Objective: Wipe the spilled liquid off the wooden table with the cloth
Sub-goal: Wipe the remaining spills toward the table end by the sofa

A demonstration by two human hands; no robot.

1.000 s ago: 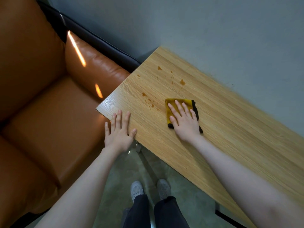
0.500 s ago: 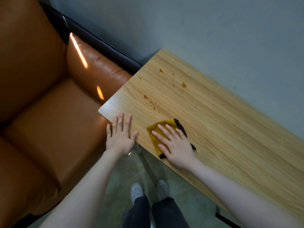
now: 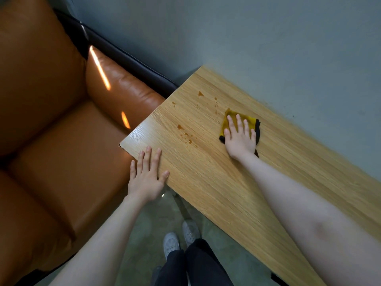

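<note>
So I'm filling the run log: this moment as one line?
right hand flat on cloth | left hand on table corner | brown drops remain

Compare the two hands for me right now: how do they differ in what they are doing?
The right hand presses flat on the yellow cloth, well onto the wooden table; the left hand lies bare at the table's corner edge, with nothing under it. The right hand is past the brown spill drops, towards the wall; the left hand is nearer the person than the drops. Both have straight, spread fingers.
</note>
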